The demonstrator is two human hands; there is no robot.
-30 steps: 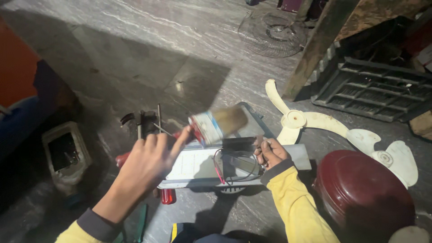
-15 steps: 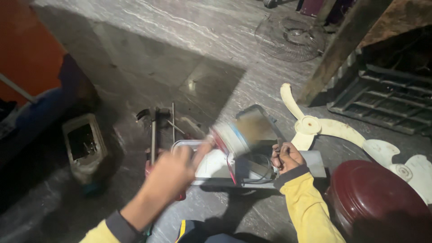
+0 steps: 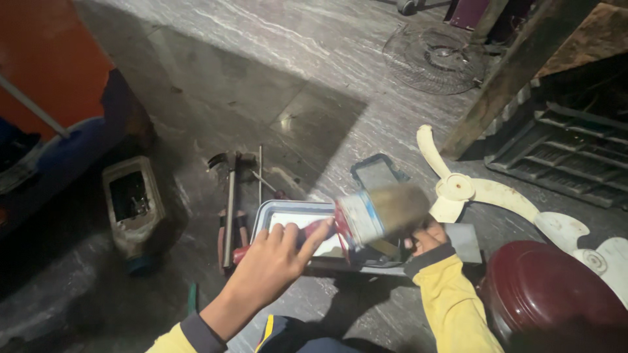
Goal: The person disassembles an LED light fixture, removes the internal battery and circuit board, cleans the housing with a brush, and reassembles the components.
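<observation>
Holding a paintbrush [image 3: 379, 216] at centre frame, the left hand [image 3: 275, 261] grips its red handle with fingers curled around it. The brush shows a broad metal ferrule with a pale band and a blue stripe, and worn tan bristles pointing right, blurred. It sits above a shallow grey tray-like housing [image 3: 288, 219] with a white inner panel, lying on the stone floor [image 3: 261, 78]. The right hand [image 3: 428, 236], lower right of centre, rests at the housing's right edge, fingers curled; what it pinches cannot be told. A hammer [image 3: 229, 209] lies just left of the housing. A cream fan blade [image 3: 484, 193] lies at right.
</observation>
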